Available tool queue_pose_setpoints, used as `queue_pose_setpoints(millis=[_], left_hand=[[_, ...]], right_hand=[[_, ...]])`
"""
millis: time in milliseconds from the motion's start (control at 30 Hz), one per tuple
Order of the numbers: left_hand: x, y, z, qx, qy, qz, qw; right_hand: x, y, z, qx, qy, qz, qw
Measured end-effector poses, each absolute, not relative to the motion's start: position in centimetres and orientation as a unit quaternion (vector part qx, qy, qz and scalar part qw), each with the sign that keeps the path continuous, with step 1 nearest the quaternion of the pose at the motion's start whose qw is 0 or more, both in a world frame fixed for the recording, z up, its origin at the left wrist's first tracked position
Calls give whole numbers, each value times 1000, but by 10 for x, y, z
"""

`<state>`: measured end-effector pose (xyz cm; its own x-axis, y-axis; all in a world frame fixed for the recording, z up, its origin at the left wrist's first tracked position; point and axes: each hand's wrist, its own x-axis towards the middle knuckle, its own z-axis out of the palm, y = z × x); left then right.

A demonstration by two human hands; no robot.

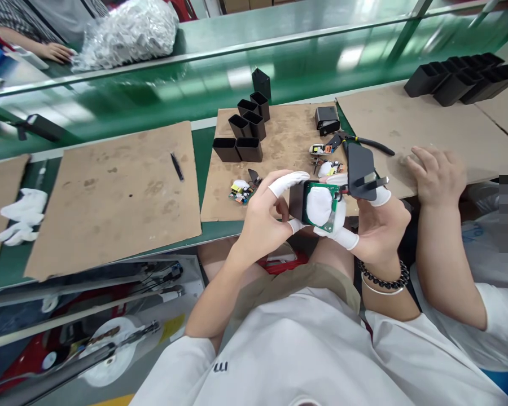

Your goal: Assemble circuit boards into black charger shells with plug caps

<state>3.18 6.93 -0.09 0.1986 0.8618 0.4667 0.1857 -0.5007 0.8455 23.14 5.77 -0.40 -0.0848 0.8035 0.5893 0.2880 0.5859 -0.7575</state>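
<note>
A two-handed hold

The left hand (pixel 268 206) is closed around a black box (pixel 297 200); the right hand (pixel 376 228) grasps a circuit board (pixel 327 224) and a plug cover (pixel 359 166), the board at the box's mouth, between both hands. Just past the grip, a cardboard sheet (pixel 288 132) carries loose electronic parts (pixel 240 193) and open boxes (pixel 249 150), with pliers (pixel 366 142) rightward. Farthest, beyond a green belt (pixel 296 79), sits a plastic bag (pixel 129 34).

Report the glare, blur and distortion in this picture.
Head view: pale reflections streak the green panel; head view: the black cases at upper right look stretched, probably by a wide lens; head view: a pixelated block hides part of the right edge; head view: the circuit board is recognizable, though its fine detail is soft.
</note>
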Motion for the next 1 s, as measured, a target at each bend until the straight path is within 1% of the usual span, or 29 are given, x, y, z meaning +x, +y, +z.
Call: queue_pose_setpoints(millis=[100, 300, 467, 600, 667, 833, 1000], left_hand=[[31, 70, -1, 701, 374, 510, 329], [29, 70, -3, 692, 377, 512, 341], [28, 70, -5, 694, 368, 519, 337], [27, 70, -6, 697, 365, 521, 331], [26, 69, -6, 697, 369, 520, 328], [26, 67, -7, 697, 375, 523, 316], [24, 66, -6, 703, 355, 534, 308]], right_hand=[[229, 59, -3, -357, -718, 186, 568], [225, 60, -1, -371, -715, 186, 562], [223, 61, -4, -355, -713, 187, 574], [223, 62, -4, -358, -723, 186, 560], [222, 62, -4, -359, -728, 176, 556], [221, 64, -8, -319, -736, 136, 582], [221, 67, -6, -312, -744, 111, 581]])
